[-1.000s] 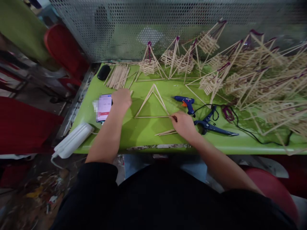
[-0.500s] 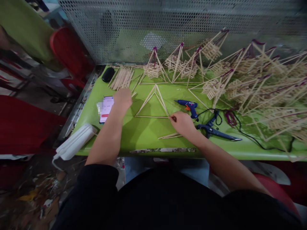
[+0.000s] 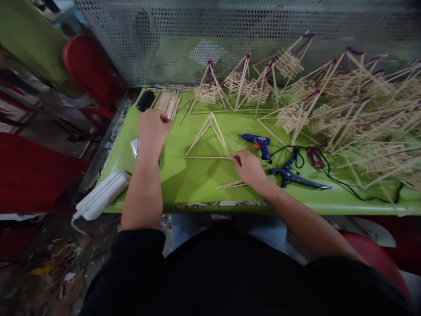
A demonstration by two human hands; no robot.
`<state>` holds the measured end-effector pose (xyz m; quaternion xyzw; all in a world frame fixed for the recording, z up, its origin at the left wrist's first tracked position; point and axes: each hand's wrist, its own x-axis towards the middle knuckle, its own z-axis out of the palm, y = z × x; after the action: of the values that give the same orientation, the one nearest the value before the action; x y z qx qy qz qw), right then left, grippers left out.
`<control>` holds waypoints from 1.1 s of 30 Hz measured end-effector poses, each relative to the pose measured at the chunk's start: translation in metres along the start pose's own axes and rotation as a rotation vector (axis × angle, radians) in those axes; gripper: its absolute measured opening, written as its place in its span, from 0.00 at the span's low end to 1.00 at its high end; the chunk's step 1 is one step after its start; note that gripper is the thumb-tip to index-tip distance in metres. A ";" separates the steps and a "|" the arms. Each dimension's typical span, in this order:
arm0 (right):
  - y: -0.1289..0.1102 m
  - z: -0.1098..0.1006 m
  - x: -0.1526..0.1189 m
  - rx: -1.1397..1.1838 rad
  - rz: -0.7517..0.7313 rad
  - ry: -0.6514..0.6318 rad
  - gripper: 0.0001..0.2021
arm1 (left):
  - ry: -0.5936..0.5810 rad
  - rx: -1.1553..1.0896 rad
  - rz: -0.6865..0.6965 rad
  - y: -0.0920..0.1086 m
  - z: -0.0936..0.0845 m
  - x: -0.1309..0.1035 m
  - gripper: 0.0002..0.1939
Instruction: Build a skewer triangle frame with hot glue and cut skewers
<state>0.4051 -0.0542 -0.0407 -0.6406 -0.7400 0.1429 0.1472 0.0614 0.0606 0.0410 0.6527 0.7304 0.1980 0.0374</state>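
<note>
My right hand [image 3: 250, 170] is closed in a pinch on the lower right corner of a triangular wooden stick frame [image 3: 207, 157], which rests on the green table. My left hand [image 3: 153, 131] is closed, fingertips drawn together, at the near end of a pile of thin wooden sticks [image 3: 169, 102]. Whatever may be between those fingers is too small to make out. Beneath my left wrist a phone [image 3: 134, 145] is mostly covered. A blue glue gun [image 3: 258, 141] lies just beyond my right hand. A few loose sticks [image 3: 232, 184] lie beside that hand, toward the table's front.
Several stick pyramids with purple ties [image 3: 208, 90] crowd the back and right of the green table [image 3: 197, 184]. A dark blue tool [image 3: 292, 173] and black cord lie at right. A white device [image 3: 101, 193] sits on the left edge; a black object [image 3: 145, 101] stands behind.
My left hand has moved left, off the short sticks near the frame, and its arm now covers most of the phone. My right hand stays at the frame's corner.
</note>
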 end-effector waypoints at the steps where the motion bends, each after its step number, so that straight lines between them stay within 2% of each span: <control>1: 0.000 0.000 0.000 0.001 0.001 0.001 0.10 | 0.018 -0.011 0.005 -0.001 -0.001 -0.001 0.15; 4: -0.001 0.001 0.001 0.003 0.004 -0.003 0.11 | 0.051 -0.033 0.007 -0.004 -0.003 -0.001 0.13; 14: -0.004 -0.001 -0.002 -0.010 0.003 -0.004 0.11 | 0.029 -0.098 0.062 -0.004 -0.001 -0.002 0.14; 22: -0.001 -0.003 -0.005 -0.031 -0.030 -0.004 0.12 | -0.122 -0.015 0.077 -0.001 0.003 -0.003 0.12; 27: -0.001 -0.009 -0.005 -0.055 -0.047 -0.019 0.12 | -0.273 0.136 0.005 0.002 0.008 0.001 0.13; 33: -0.008 -0.015 -0.004 -0.097 -0.014 -0.038 0.13 | -0.323 0.233 -0.043 0.008 0.015 0.003 0.11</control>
<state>0.4040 -0.0591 -0.0239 -0.6389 -0.7532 0.1178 0.1028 0.0735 0.0678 0.0303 0.6599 0.7468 0.0041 0.0826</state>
